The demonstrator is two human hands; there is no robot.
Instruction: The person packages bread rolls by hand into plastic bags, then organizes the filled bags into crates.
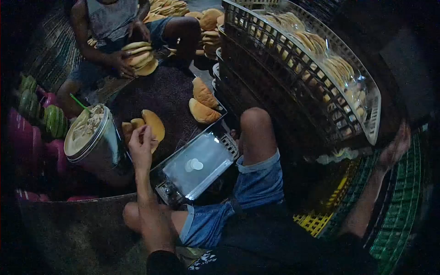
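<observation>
My left hand [143,141] is in front of several buns [155,126] on the dark round work surface [160,96]. Its fingers are drawn together in a pinch, and I cannot tell what is in them. Left of it stands a bucket of pale creamy spread [87,135] with a green-handled tool [79,102] in it. Far to the right, my right hand [396,143] reaches out beside the crates, dim and blurred. Before my legs lies a flat metal-topped box [201,167] with a few small whitish discs [194,164] on top.
Opposite, a person's hand [121,64] holds a stack of buns [140,58]. Two more buns [204,107] lie near the surface's right edge. A tall crate [373,119] of bagged buns [316,43] stands at the right, above green [403,201] and yellow crates [316,222].
</observation>
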